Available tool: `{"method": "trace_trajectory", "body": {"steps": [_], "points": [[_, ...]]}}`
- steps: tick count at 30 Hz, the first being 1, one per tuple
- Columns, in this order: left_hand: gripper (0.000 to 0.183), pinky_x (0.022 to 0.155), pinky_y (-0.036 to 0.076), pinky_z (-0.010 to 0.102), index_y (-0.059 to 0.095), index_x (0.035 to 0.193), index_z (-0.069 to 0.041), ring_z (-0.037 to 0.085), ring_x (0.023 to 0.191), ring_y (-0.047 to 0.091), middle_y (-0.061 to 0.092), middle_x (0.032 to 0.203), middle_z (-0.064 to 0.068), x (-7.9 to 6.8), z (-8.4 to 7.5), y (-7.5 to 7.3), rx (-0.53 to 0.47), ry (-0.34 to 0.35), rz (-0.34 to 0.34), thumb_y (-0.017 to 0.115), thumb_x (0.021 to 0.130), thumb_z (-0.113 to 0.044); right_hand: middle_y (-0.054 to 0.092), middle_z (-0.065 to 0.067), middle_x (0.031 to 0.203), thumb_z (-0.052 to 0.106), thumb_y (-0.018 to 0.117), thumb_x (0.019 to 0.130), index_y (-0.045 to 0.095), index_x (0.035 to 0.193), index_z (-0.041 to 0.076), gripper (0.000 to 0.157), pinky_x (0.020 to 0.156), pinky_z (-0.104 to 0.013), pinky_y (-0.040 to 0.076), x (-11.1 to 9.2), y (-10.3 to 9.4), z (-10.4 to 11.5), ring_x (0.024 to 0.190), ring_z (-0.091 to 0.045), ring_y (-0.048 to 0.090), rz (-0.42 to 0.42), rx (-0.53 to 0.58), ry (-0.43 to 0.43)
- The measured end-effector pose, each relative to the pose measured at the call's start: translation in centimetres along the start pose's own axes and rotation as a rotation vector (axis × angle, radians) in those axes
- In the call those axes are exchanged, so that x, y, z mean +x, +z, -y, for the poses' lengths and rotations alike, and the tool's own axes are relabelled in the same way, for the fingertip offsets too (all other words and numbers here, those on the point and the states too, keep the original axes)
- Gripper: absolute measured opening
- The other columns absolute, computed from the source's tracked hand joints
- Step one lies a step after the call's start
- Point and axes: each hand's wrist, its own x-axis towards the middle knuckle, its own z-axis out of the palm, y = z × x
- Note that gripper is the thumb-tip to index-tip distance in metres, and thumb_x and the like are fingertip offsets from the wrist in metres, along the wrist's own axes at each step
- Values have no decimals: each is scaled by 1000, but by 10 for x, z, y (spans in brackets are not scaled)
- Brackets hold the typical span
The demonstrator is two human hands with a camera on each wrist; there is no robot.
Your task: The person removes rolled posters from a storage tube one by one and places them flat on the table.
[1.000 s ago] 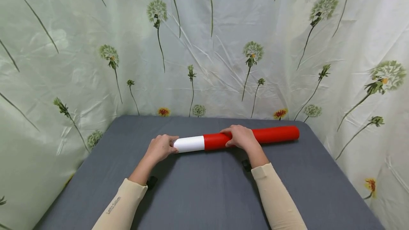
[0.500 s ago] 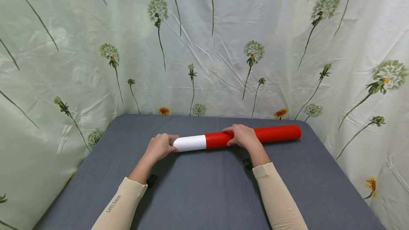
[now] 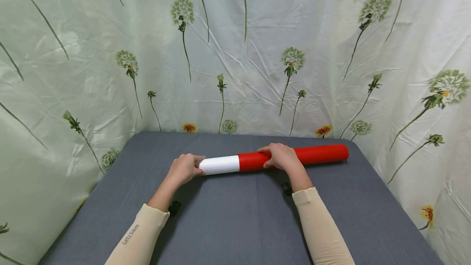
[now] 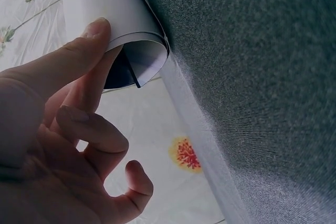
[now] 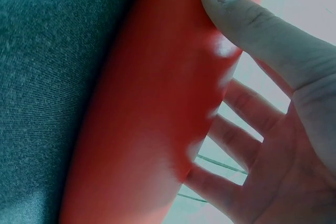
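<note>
A long roll lies crosswise near the far side of the table, its left part a white rolled sheet (image 3: pixel 220 165) and its right part a red tube (image 3: pixel 321 154) around it. My left hand (image 3: pixel 184 169) pinches the white end between thumb and index finger, the other fingers bent loosely away. In the left wrist view, that end shows thin curled layers and a dark blue inner face. My right hand (image 3: pixel 281 157) grips the red tube over its top, thumb on the near side and fingers on the far side. The sheet's portion inside the tube is hidden.
Grey cloth covers the table (image 3: pixel 228 220), whose far edge lies just beyond the roll. Behind and beside it hangs a pale curtain (image 3: pixel 250 64) with dandelion prints. A small black device (image 3: pixel 174 207) sits under the left wrist.
My right hand and the red tube have shifted slightly to the right. A little more of the white sheet shows, while my left hand stays at its end.
</note>
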Motion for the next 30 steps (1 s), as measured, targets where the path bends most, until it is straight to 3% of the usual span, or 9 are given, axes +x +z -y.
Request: {"method": "trace_trajectory", "body": {"steps": [30], "points": [[57,73,52,39,75,136,-14,18,81,71,82,93,4,-1,0,0,17,-33,-6,91,82,-24,68,-11,142,24,87,88,69,142,32,58,103,-57,51,0,0,-7,126,-31,61,12,37,14]]}}
